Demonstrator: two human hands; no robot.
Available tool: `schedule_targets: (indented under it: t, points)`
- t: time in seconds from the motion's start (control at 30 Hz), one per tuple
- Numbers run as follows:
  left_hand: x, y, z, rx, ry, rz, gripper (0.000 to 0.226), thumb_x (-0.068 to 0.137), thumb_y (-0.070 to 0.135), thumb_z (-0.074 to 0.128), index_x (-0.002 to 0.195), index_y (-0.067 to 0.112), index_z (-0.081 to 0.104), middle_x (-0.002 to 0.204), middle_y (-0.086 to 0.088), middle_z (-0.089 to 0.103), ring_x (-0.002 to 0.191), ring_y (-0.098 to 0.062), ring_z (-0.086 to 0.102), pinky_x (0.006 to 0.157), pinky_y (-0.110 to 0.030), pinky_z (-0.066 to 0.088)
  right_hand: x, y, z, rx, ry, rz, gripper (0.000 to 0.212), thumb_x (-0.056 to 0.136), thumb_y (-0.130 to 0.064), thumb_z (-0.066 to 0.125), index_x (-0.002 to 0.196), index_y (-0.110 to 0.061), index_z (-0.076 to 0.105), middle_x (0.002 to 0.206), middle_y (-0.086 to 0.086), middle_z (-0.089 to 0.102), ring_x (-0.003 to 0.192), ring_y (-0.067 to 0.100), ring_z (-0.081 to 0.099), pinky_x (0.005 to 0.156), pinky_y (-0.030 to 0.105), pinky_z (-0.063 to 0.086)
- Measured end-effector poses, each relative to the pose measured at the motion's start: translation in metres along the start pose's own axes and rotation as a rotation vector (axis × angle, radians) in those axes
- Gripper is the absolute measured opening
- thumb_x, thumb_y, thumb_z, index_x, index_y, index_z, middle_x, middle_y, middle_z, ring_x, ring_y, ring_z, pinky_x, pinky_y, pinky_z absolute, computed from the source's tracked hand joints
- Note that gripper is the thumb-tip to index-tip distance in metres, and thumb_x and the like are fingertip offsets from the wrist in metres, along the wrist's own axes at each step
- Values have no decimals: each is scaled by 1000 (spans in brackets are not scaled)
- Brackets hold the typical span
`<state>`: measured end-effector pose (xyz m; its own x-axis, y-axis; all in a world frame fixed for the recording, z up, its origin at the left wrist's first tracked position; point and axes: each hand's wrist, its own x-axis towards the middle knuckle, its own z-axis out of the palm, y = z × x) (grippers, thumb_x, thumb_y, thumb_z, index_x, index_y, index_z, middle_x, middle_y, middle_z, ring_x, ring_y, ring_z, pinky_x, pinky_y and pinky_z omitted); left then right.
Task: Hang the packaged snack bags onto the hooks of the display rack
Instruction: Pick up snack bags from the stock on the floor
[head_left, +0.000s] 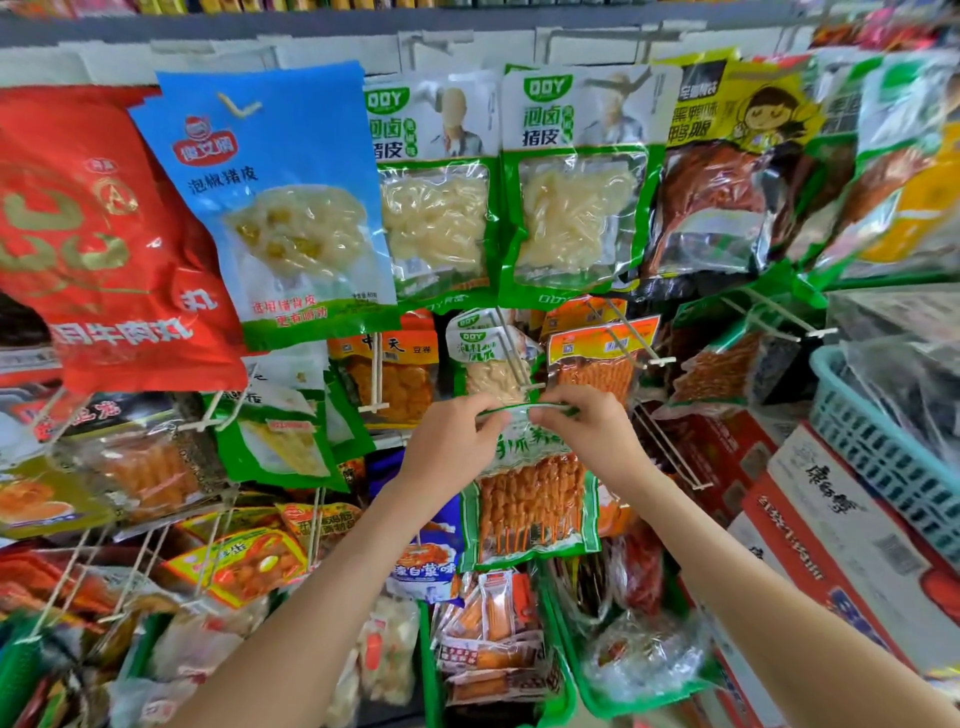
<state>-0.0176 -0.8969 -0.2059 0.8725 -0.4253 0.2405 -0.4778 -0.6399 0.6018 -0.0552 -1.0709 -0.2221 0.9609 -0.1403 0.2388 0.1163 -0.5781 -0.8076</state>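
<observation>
I hold a green-edged snack bag (530, 504) of orange skewers by its top edge, in front of the middle of the display rack. My left hand (452, 441) pinches the top left corner and my right hand (587, 431) pinches the top right. The bag's top edge sits just below the tip of a white hook (519, 358) that carries a pale DDY bag (488, 358). Whether the bag's hole touches the hook is not clear. The bag hangs straight down between my forearms.
Full hooks surround the spot: a blue bag (280, 208) and a red bag (93, 244) at upper left, green DDY bags (571, 208) above. Bare white hooks (670, 452) stick out at right. A teal basket (878, 447) and cartons (841, 545) stand at right; green bins (498, 649) below.
</observation>
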Motion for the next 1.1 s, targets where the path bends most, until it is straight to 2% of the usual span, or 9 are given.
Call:
schedule_targets:
  t: [0.17,0.27,0.37,0.5,0.6,0.7,0.9,1.03,1.1]
  points:
    - [8,17,-3,-23,14,49,25,90,38,56,99,17,68,78,-1,69,49,-11,55,49,-33,46,2,-6,-9,27,115,-12,2,83,-26,66,82,-26,66,74,-12,62,75,15,57,84,43,43]
    - [14,21,-1,15,0,55,25,89,43,56,97,22,67,66,-1,65,45,-11,50,42,-24,34,4,-10,-13,-18,117,-42,5,85,-25,64,85,-23,69,75,-21,59,81,15,57,86,53,42]
    - [17,20,4,51,11,47,24,91,42,55,98,22,67,61,1,61,41,-5,43,44,-19,29,6,-10,-15,-55,116,-70,8,85,-26,64,82,-22,70,74,-24,57,75,7,54,81,45,41]
    - [18,14,11,67,59,4,23,91,40,54,104,26,69,50,12,49,44,0,41,69,-31,38,8,-11,-8,-142,115,-70,11,87,-28,61,85,-22,71,78,-9,65,76,9,52,81,35,30]
    - [18,14,13,99,108,-30,23,92,39,53,102,27,69,44,12,42,47,2,38,81,-33,35,10,-12,-2,-110,124,-33,12,87,-27,62,84,-20,70,80,-2,66,78,15,52,84,39,33]
    - [17,18,14,103,150,-83,23,94,39,51,104,27,68,46,11,40,59,-6,42,90,-31,22,10,-10,1,-98,145,-48,11,86,-27,63,80,-18,68,70,-12,59,75,15,51,81,43,37]
    - [20,20,17,117,164,-124,22,94,38,51,100,30,70,52,14,43,83,-13,54,95,-35,18,4,-4,11,-189,248,-70,15,88,-29,60,85,-15,66,80,-11,58,82,12,46,79,30,20]
    - [18,15,21,100,136,-144,23,94,37,51,105,27,69,53,14,45,86,-14,56,95,-34,18,5,3,18,-164,221,32,22,88,-33,60,79,-13,59,68,-8,51,78,18,47,81,34,25]
    - [19,10,24,86,131,-159,23,94,37,52,103,27,70,55,12,50,87,-15,57,95,-35,18,7,6,22,-142,203,69,21,88,-34,59,93,-14,63,80,-5,59,88,19,51,82,33,23]
